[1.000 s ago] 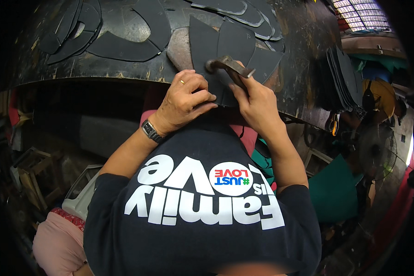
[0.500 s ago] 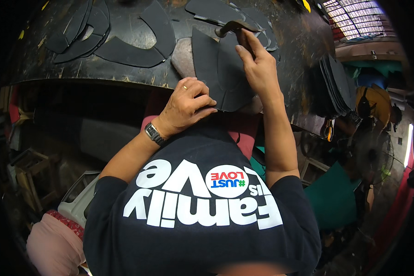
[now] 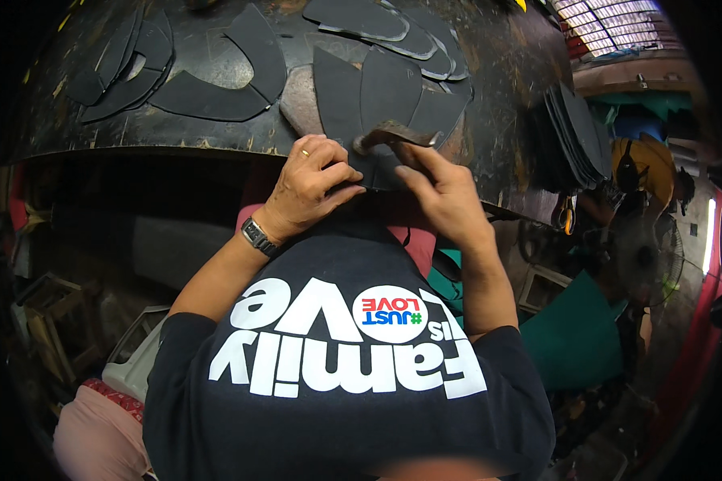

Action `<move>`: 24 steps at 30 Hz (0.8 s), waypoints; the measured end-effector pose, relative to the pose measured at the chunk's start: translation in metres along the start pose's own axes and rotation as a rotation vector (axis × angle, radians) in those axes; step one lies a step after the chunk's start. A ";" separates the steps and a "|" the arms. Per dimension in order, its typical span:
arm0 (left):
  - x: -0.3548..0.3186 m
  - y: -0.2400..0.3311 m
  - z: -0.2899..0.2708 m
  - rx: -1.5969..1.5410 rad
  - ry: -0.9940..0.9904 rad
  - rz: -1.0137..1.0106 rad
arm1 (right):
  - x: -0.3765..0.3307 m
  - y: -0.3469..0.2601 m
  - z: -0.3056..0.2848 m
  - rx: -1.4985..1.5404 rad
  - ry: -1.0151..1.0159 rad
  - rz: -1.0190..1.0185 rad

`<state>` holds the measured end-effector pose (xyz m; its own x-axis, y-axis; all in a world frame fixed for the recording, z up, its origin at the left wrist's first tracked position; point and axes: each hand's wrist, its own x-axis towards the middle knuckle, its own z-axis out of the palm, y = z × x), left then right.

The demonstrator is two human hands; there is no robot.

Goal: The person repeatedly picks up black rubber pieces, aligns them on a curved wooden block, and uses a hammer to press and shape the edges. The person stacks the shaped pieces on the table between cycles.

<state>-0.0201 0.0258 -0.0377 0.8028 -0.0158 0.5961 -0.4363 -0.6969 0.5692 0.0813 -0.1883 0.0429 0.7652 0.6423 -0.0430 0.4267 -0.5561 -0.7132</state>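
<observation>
1. The black panel is laid at twelve o'clock on the counter.
2. Its near edge is pinched at eleven o'clock in the left hand, grip closed.
3. The hammer is clasped by the right hand's grip at two o'clock.

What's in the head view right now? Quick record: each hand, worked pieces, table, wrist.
Left hand: at near edge of flat black sheet pieces; pinch unclear
Right hand: grips dark metal-headed hammer
Hammer head: over the pieces; contact unclear
Under pieces: smooth grey-brown slab, partly covered
Table: scuffed black tabletop
Left wrist: dark rectangular wristwatch
</observation>
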 end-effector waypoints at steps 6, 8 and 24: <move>0.002 0.003 -0.003 0.022 -0.051 -0.014 | 0.013 0.032 -0.022 0.170 0.429 0.001; 0.002 0.005 -0.004 0.038 -0.064 -0.014 | 0.026 0.043 -0.024 -0.036 0.345 0.061; 0.012 0.002 -0.002 -0.004 -0.124 0.060 | 0.004 0.126 -0.057 -0.315 0.687 0.285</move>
<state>-0.0121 0.0254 -0.0280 0.8193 -0.1458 0.5545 -0.4863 -0.6889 0.5375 0.1655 -0.2862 -0.0071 0.9468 0.0431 0.3191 0.2081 -0.8380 -0.5044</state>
